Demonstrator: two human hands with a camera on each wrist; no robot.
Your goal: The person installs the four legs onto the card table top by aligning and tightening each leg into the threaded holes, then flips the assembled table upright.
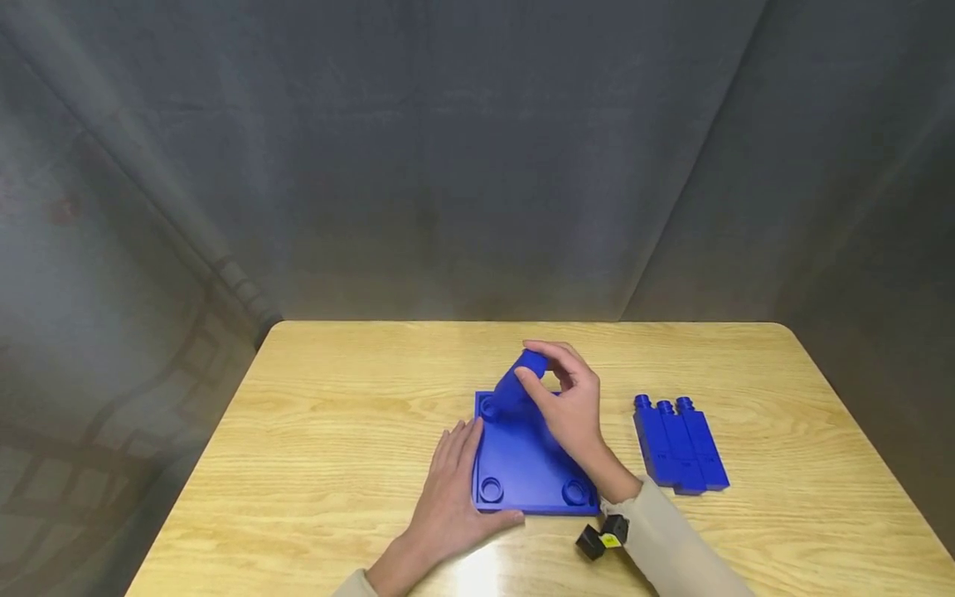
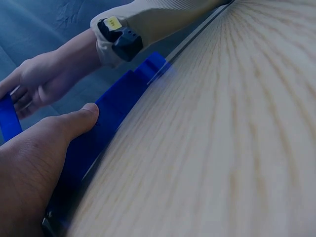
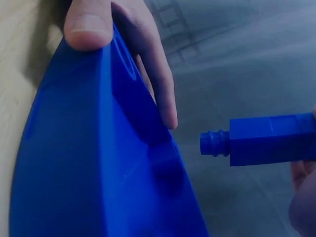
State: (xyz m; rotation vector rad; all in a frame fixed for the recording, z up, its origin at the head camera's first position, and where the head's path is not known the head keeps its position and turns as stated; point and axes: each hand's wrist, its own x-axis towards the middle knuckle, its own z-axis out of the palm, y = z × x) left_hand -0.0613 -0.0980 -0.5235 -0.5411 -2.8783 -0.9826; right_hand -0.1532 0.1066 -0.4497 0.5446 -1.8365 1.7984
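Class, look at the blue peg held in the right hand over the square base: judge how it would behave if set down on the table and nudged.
The blue peg looks like rigid moulded plastic, so it probably stays stiff. Its flat sides, clear in the right wrist view, suggest it would slide rather than roll. Stood on end it seems tall and narrow, so likely to tip. The right hand pinches it easily, hinting it is light.

The head camera looked forward and down from above at the whole light wooden tabletop (image 1: 336,414). The left wrist camera skimmed low along the wood, very near the flat square blue plastic base plate (image 2: 106,121). The right wrist camera sat close over that plate (image 3: 89,163), facing the grey curtain (image 3: 256,64). All three shared it.
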